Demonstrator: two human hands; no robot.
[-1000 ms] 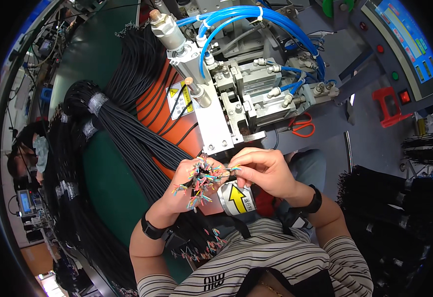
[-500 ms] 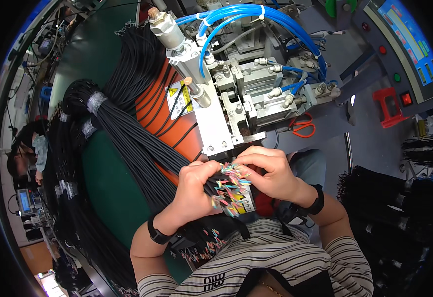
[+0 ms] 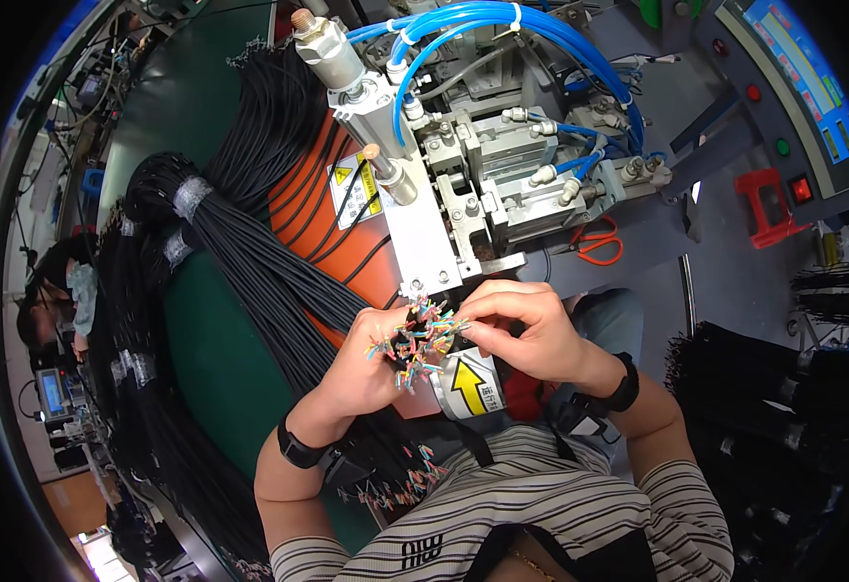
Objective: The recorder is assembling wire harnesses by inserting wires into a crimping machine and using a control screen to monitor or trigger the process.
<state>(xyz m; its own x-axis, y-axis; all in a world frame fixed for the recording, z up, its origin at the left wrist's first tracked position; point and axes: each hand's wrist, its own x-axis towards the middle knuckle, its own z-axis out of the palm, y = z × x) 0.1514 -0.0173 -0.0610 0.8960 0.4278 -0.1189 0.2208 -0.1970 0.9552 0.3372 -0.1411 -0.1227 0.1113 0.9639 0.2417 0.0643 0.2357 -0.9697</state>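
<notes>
Fan of coloured wire ends (image 3: 420, 338) sits just below the machine's white bracket (image 3: 422, 233), almost touching it; little free room above. Left hand (image 3: 361, 373) grips the cable beneath the fan, fingers closed on it. Right hand (image 3: 526, 330) pinches strands from the right. Two hands, one fan. Black cable bundles (image 3: 250, 262) crowd left of the bracket; orange scissors (image 3: 599, 242) lie right.

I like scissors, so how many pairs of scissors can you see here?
1. One pair of orange-handled scissors lies on the grey machine table, right of the metal machine and above the person's right hand. More could be hidden behind the machine.
</notes>
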